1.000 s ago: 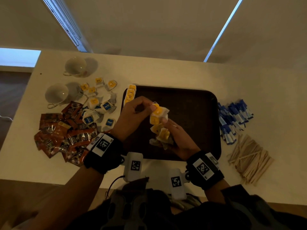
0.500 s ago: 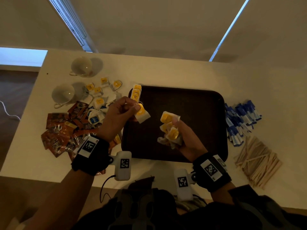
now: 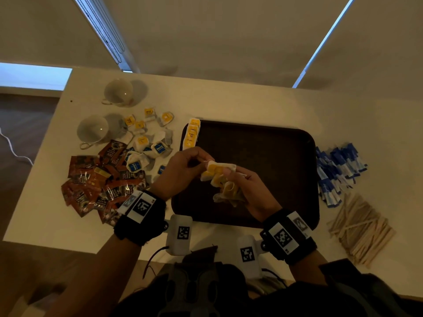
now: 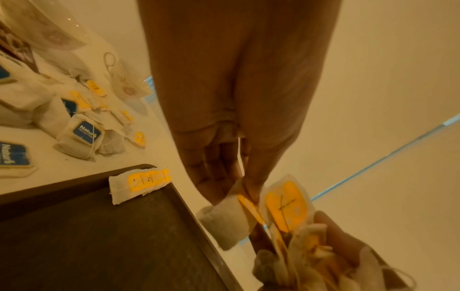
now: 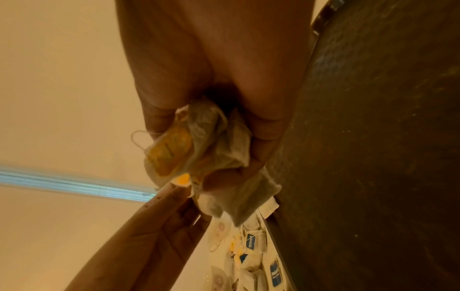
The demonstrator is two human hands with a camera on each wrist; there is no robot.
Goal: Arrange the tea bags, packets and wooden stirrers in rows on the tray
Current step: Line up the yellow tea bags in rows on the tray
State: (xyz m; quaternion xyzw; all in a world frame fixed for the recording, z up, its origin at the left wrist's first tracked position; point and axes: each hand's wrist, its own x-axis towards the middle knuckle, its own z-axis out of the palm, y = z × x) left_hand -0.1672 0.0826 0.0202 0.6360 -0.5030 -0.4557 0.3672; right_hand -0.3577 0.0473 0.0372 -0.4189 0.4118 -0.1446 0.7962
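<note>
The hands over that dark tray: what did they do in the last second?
The left hand carried one yellow tea bag toward the row at the tray's far-left edge, let it go there, then came back and now pinches another bag from the bunch gripped in the right hand. The right hand kept its bunch; the table's piles and cups stayed put.

yellow-tagged tea bags (image 3: 219, 177) | bunched above tray (image 3: 263, 145) (four already rowed)

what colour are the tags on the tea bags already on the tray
Yellow-orange tags on white tea bags, at the tray far-left edge; clearest in the left wrist view.
</note>
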